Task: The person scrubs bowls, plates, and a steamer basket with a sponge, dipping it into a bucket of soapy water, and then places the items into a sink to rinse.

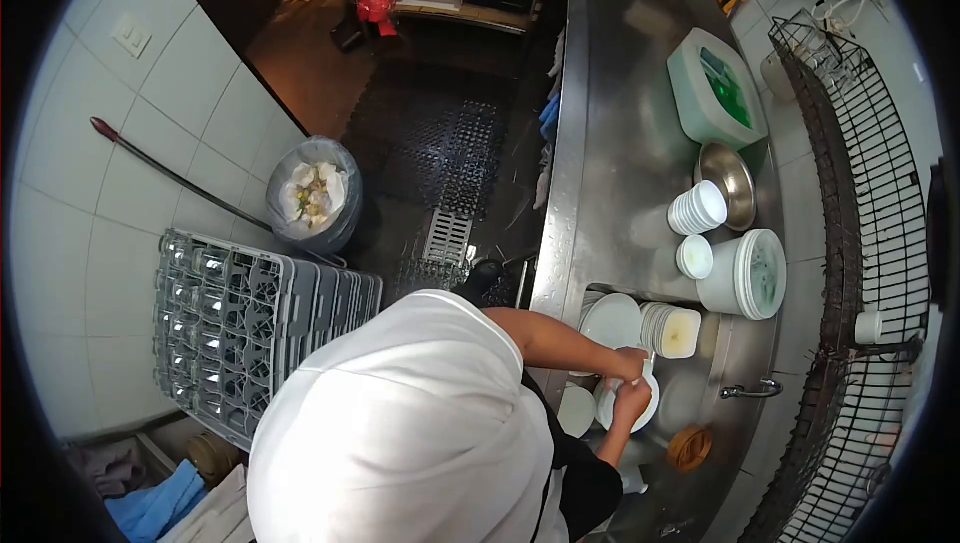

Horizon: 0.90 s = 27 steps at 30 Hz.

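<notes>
From high above, over a white head covering, my two hands meet above the sink. My left hand is closed at the edge of a white dish; its fingers are small in view. Just below it, my right hand is closed over the same dish, and what it grips is hidden. Close by, a stack of square white dishes holds a yellowish residue on top. A large white plate lies beside that stack. Nearer to my body there is another round white dish.
Along the steel counter stand a tub with green liquid, a steel bowl, stacked white cups and a white bucket. A faucet reaches over the sink. Behind me are glass racks and a waste bin.
</notes>
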{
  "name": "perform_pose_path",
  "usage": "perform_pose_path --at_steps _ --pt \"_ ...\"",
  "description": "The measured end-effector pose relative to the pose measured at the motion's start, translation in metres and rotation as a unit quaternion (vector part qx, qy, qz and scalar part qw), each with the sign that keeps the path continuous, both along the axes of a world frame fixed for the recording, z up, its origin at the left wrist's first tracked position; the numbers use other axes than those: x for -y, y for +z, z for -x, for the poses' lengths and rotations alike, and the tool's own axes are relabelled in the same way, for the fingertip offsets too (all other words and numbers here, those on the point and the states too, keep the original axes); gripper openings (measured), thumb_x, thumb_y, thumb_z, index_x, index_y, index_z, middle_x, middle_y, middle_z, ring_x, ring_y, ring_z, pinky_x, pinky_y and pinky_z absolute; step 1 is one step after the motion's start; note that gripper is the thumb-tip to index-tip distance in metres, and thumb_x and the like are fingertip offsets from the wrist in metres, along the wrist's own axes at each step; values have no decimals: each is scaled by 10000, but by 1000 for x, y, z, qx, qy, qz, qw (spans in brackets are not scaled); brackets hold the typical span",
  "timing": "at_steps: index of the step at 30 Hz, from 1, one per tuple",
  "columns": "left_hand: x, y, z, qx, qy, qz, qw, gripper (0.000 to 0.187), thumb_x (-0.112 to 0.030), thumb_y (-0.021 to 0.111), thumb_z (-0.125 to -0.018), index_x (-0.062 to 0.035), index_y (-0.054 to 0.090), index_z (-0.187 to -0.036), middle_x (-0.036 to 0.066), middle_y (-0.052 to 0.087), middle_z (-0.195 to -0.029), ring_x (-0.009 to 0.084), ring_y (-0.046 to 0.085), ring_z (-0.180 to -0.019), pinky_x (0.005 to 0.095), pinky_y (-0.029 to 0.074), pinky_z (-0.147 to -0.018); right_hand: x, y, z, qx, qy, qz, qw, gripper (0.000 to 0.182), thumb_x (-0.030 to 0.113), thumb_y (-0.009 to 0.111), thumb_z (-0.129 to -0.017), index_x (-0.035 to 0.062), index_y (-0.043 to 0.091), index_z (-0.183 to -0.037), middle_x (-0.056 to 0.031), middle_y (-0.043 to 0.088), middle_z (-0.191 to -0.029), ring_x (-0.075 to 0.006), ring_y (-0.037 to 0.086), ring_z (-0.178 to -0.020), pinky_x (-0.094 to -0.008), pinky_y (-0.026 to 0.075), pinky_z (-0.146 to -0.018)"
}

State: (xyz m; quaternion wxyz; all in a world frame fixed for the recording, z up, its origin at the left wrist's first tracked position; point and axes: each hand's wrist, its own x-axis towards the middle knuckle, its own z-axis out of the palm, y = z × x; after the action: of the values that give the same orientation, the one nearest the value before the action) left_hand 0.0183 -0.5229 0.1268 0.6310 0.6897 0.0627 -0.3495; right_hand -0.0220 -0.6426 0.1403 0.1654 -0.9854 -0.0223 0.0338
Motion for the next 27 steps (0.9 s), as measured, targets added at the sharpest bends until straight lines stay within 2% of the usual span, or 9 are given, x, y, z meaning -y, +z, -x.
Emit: perform_pose_path --at_steps 3,7,10,14,20,21,24,25,27 --pt "0 -2 -9 -23 -99 11 995 394 -148 548 -849 -119 593 -1239 157 623 -1157 384 703 -816 449 614 -467 3 35 6 -49 83 160 982 257 180 690 -751 -30 688 -899 -244 681 -832 -432 658 -795 -513 501 -699" --pt "17 6 10 -20 88 66 994 403 -131 553 -837 -145 593 -1238 154 659 -1036 375 704 -748 428 606 -462 7 28 6 84 17 88 992 221 178 698 -763 -23 647 -842 -225 677 -860 -414 649 -812 -523 485 -720" --pt "9 11 3 1 93 32 995 363 -139 524 -857 -135 594 -1213 158 653 -1058 353 703 -693 417 574 -426 4 28 5 18 39 -4 999 209 169 695 -765 -23 649 -833 -223 660 -884 -410 629 -837 -510 475 -752" --pt "-14 41 30 88 46 35 994 354 -210 492 -889 -123 552 -1227 157 671 -1014 339 673 -554 389 545 -407 8 45 17 120 151 172 966 230 203 655 -814 -22 652 -863 -220 633 -908 -418 611 -855 -498 465 -765" --pt "12 31 13 -8 174 68 982 347 -245 480 -909 -119 568 -1219 154 686 -908 347 688 -611 408 546 -441 -21 37 8 81 -49 -138 986 271 243 664 -801 -17 646 -873 -232 647 -882 -417 620 -870 -508 471 -759" --pt "-4 47 12 -40 151 59 986 333 -224 481 -904 -78 616 -1171 191 695 -978 358 710 -728 446 572 -569 -17 30 4 60 -44 -173 982 255 223 665 -792 -9 663 -897 -222 653 -848 -419 620 -844 -512 473 -772" --pt "24 -36 -28 95 136 -177 970 326 -174 490 -885 -26 650 -1127 235 687 -1049 361 714 -847 461 565 -708 -22 62 15 44 132 47 989 231 180 671 -777 16 689 -939 -196 662 -898 -388 621 -902 -478 478 -827" --pt "9 -20 -27 68 136 -140 979 287 -115 505 -856 11 695 -1031 259 679 -1065 373 702 -922 478 544 -795 -30 85 19 45 210 108 971 260 116 672 -755 45 705 -1002 -181 653 -962 -361 605 -960 -452 466 -896" --pt "-11 -12 -33 107 88 -130 982 271 -89 524 -828 26 703 -996 262 683 -1041 375 702 -914 471 549 -785 -34 104 26 167 210 82 960 307 71 667 -735 25 691 -1037 -188 639 -998 -377 589 -992 -445 462 -913"
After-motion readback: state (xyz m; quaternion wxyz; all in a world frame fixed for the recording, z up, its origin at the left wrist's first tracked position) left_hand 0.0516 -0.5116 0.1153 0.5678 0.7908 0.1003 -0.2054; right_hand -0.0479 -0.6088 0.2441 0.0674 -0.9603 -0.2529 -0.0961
